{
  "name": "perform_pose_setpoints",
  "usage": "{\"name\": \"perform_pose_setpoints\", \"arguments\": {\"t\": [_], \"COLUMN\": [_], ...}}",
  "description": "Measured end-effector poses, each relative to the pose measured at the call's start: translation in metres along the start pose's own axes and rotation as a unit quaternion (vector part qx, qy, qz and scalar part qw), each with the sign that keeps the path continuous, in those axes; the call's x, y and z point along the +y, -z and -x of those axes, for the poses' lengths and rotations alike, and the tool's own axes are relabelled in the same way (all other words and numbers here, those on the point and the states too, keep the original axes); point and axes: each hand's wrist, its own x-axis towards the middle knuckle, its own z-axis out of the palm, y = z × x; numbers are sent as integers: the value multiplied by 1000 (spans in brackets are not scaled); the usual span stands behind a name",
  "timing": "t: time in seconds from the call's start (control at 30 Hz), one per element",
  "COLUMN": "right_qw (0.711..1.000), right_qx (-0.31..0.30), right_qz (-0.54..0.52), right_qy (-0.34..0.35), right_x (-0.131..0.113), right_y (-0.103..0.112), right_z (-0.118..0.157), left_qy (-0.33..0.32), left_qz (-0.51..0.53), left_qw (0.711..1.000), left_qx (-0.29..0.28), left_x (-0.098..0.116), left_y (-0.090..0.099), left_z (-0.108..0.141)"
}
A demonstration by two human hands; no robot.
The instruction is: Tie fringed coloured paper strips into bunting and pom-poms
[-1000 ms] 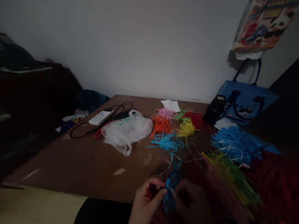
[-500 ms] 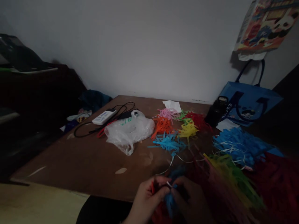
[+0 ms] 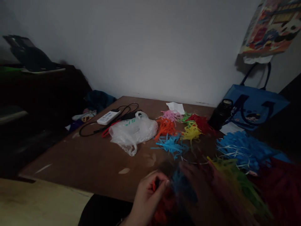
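At the table's near edge my left hand [image 3: 149,193] is closed, thumb and forefinger pinched together. A bit of red strip shows inside its curled fingers, and a tuft of red paper strips [image 3: 163,208] hangs just below. To its right, my right hand [image 3: 199,191] is dark and smeared by motion, so its fingers are hard to read. Blue strips [image 3: 182,183] lie against that hand, also blurred; whether it grips them I cannot tell. A thin white string [image 3: 194,162] runs on the table beyond the hands.
Small bunches of blue [image 3: 171,144], orange [image 3: 166,127], yellow [image 3: 191,130] and pink strips [image 3: 171,115] lie ahead. A clear plastic bag [image 3: 134,131] and a white power strip [image 3: 108,116] are left. A black bottle [image 3: 221,114], blue bag [image 3: 255,106] and larger strip piles [image 3: 246,149] stand right.
My hands were close together at a blue tuft and white string; now the right hand has moved away, up and right, with blur. The view has shifted slightly left.
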Motion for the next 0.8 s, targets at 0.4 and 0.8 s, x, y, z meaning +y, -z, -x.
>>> {"name": "perform_pose_setpoints", "arguments": {"t": [0.4,0.8], "right_qw": [995,996], "right_qx": [-71,-48], "right_qz": [-59,-41], "right_qy": [43,65], "right_x": [-19,-19], "right_y": [-23,-34], "right_z": [4,4], "left_qy": [90,64], "left_qz": [104,36], "left_qw": [989,992], "left_qx": [-57,-102], "left_x": [-7,-6], "left_y": [-10,-11], "left_z": [-3,0]}}
